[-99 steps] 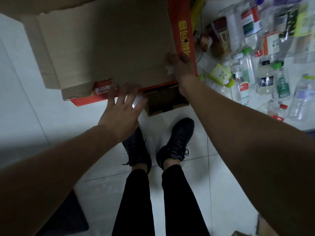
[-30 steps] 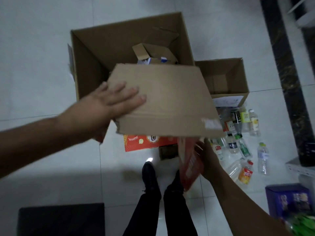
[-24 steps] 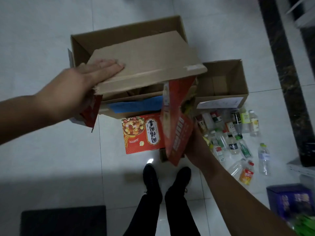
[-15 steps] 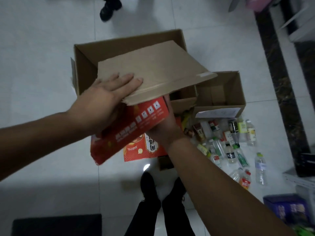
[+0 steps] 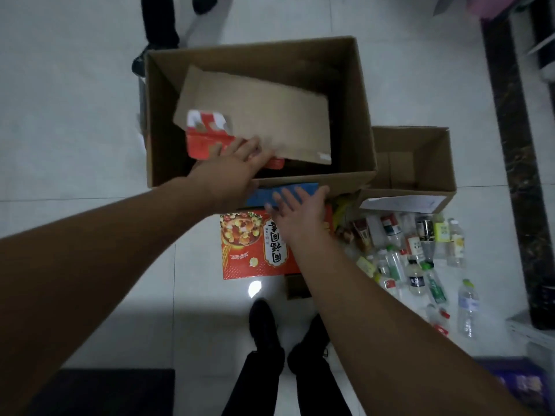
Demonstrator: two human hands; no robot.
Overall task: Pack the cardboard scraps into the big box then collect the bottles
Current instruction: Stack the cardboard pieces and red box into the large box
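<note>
Head view looks straight down on a big open brown cardboard box (image 5: 354, 94) standing on the pale tiled floor (image 5: 75, 115) at twelve o'clock from the person's black shoes (image 5: 264, 325). Inside it a large flat brown cardboard sheet (image 5: 258, 115) lies slanted, its far edge raised against the back wall, probably because it is too broad to drop flat. A red-and-white printed carton scrap (image 5: 204, 136) sits at the sheet's nine o'clock corner. The left hand (image 5: 231, 172) reaches over the near wall with fingers spread and flat on the red scrap and the sheet's near edge; it grips nothing and looks to be pressing the pieces down so they settle. The right hand (image 5: 300, 211) hovers outside the box at its five o'clock, fingers wide and empty, over a blue flat cardboard piece (image 5: 282, 193) lying against the near wall. That piece and the red printed snack carton (image 5: 252, 244) flat on the floor below it are, I judge, the scraps yet to pack.

A smaller open brown box (image 5: 420, 187) stands touching the big one at its three o'clock. The scattered clear plastic bottles (image 5: 417, 259) lie on the floor at four o'clock, untouched, so the collecting step has not begun. Another person's dark legs (image 5: 159, 22) stand beyond the big box.
</note>
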